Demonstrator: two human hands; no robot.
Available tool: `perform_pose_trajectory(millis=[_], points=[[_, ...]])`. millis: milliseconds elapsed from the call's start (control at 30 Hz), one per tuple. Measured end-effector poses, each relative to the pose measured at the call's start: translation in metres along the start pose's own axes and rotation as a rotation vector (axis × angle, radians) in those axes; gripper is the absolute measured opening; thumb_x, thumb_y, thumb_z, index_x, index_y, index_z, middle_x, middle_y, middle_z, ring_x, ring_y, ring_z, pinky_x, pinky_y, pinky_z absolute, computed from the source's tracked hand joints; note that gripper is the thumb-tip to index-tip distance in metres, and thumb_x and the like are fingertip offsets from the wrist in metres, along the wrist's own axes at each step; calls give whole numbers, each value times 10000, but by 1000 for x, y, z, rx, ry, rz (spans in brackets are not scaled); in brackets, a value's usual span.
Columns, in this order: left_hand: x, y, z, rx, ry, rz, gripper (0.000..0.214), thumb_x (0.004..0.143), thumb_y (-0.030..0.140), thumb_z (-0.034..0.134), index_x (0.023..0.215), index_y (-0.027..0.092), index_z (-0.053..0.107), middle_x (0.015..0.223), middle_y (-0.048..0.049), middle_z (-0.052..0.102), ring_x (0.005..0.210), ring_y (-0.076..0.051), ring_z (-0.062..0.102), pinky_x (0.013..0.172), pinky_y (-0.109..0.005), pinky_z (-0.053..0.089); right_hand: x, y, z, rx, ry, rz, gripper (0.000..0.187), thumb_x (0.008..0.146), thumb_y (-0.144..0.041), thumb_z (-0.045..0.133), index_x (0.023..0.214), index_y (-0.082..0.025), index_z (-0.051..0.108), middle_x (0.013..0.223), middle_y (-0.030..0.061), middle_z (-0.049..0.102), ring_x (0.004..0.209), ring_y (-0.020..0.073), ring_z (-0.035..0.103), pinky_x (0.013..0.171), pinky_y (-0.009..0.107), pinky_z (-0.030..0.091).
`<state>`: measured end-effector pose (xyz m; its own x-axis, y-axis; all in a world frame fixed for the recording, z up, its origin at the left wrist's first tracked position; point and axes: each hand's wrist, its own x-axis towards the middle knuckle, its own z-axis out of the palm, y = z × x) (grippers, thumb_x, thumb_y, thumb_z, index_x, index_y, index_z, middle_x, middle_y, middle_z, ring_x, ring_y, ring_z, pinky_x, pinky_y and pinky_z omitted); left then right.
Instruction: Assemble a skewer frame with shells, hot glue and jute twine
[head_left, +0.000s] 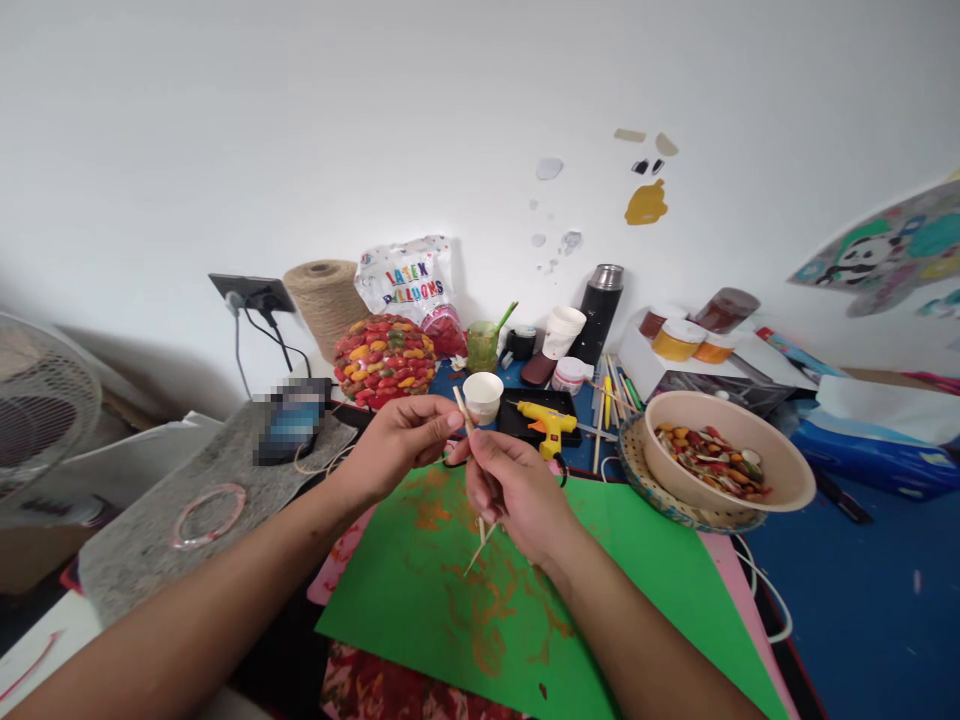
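Both hands meet above a green sheet [645, 580] smeared with orange-brown paint. My left hand [409, 440] is closed, thumb and forefinger pinched near the upper end of a thin wooden stick [463, 408]. My right hand [517, 490] closes around the same stick just below, its fingers curled. The stick's lower end comes out under the right hand, where a thin pale strand of twine [477, 556] dangles. How the twine runs between the fingers is hidden. Behind the hands stand a white paper cup [483, 397] and a yellow glue gun [547, 422] on a black tray.
At right, a beige bowl [787, 485] of painted seed-like pieces rests on a woven tray [637, 470]. A ball covered with such pieces [385, 358], a twine spool [326, 305] and a balloon bag [405, 280] stand behind. A phone [289, 425] and pink wire coil [210, 516] lie left.
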<state>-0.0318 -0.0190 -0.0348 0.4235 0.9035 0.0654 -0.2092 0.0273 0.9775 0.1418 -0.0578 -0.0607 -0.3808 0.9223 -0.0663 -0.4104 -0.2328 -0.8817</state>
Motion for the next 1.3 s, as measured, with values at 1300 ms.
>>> perform_pose_trajectory(millis=[1300], points=[[0, -5, -3, 2, 99, 32, 328, 821, 453, 886, 824, 148, 763, 539, 44, 518, 445, -62, 342, 464, -223, 205, 0, 2, 1, 49, -44, 17, 492, 910, -648, 722, 850, -159, 738, 478, -70, 511, 358, 71, 401, 389, 226, 189]])
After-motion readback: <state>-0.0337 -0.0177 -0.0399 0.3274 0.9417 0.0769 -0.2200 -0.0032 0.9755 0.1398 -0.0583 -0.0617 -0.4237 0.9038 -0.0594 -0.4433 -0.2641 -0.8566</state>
